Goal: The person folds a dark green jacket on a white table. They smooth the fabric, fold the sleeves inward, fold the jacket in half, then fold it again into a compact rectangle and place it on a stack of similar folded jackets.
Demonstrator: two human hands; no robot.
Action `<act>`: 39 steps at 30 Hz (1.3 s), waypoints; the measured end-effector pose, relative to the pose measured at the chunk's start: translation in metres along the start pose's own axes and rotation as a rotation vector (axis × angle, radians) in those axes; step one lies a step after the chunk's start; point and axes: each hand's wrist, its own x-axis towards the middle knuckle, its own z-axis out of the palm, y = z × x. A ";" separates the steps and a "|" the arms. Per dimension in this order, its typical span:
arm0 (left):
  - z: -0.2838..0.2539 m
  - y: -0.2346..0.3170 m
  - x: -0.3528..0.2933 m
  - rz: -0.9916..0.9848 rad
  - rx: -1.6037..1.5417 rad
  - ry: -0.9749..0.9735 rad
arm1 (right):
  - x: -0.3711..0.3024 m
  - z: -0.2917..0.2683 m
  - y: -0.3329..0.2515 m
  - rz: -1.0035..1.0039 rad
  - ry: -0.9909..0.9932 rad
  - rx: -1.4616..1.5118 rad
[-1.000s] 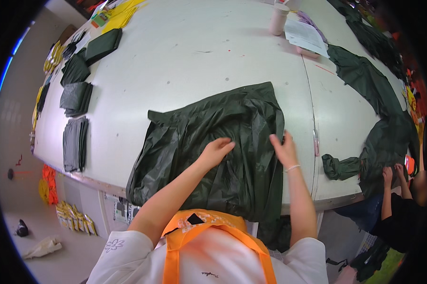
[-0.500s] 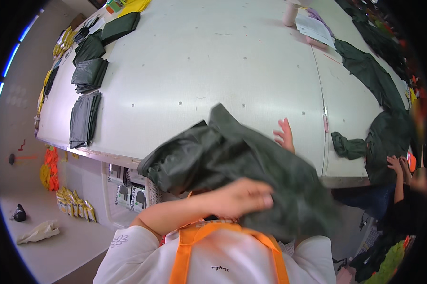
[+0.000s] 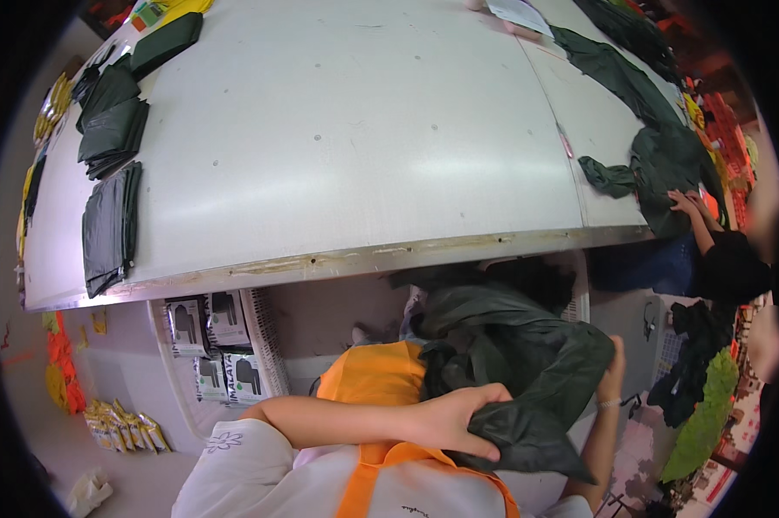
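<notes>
A loose, crumpled dark green garment [image 3: 527, 337] of thin, slightly shiny fabric hangs in front of me, below the table's near edge. My left hand [image 3: 467, 423] reaches across my body and grips its lower folds between thumb and fingers. At the garment's right edge, my right hand [image 3: 612, 371] is closed on the fabric, with its fingers partly hidden behind it. Whether the garment is a jacket or trousers cannot be told. On the table's left side lies a folded stack of dark green garments [image 3: 110, 229].
The white table [image 3: 320, 198] has a worn front edge. Below it stand a white basket [image 3: 268, 345] with packaged items and another dark-filled basket [image 3: 582, 285]. At right a co-worker's hands [image 3: 687, 203] rest on a spread green garment [image 3: 661, 164]. Yellow packets [image 3: 126, 427] lie at lower left.
The garment has come down off the table edge, toward my lap and right. My right hand, fingers spread behind it before, now holds its right edge. The view has shifted.
</notes>
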 end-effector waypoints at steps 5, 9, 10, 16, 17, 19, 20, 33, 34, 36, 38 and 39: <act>0.027 -0.015 -0.047 -0.069 0.600 0.231 | -0.079 -0.073 -0.067 0.185 0.115 -0.371; 0.025 -0.003 -0.080 0.288 1.031 0.505 | -0.077 -0.062 -0.124 0.023 0.198 0.057; 0.024 0.006 -0.087 0.283 1.109 0.576 | -0.063 -0.058 -0.146 0.029 0.156 0.264; 0.000 0.154 -0.113 0.588 1.403 1.076 | 0.058 -0.039 -0.288 -0.358 0.492 0.811; -0.005 0.181 -0.115 0.696 1.489 1.158 | 0.076 -0.037 -0.322 -0.449 0.474 0.904; -0.025 0.233 -0.101 0.889 1.500 1.304 | 0.113 -0.064 -0.375 -0.592 0.348 0.931; -0.039 0.257 -0.089 0.981 1.483 1.371 | 0.153 -0.083 -0.381 -0.661 0.334 0.856; -0.278 0.141 -0.090 -0.265 1.761 1.534 | 0.296 0.231 -0.264 -0.666 -0.451 -0.696; -0.274 0.089 -0.089 -0.404 1.694 1.455 | 0.271 0.242 -0.228 -0.633 -0.536 -0.665; -0.268 0.021 -0.078 -0.523 1.622 1.373 | 0.241 0.269 -0.180 -0.526 -0.592 -0.607; -0.279 -0.012 -0.073 -0.636 1.552 1.391 | 0.237 0.296 -0.161 -0.378 -0.641 -0.553; -0.288 -0.018 -0.075 -0.680 1.529 1.397 | 0.240 0.311 -0.153 -0.331 -0.638 -0.578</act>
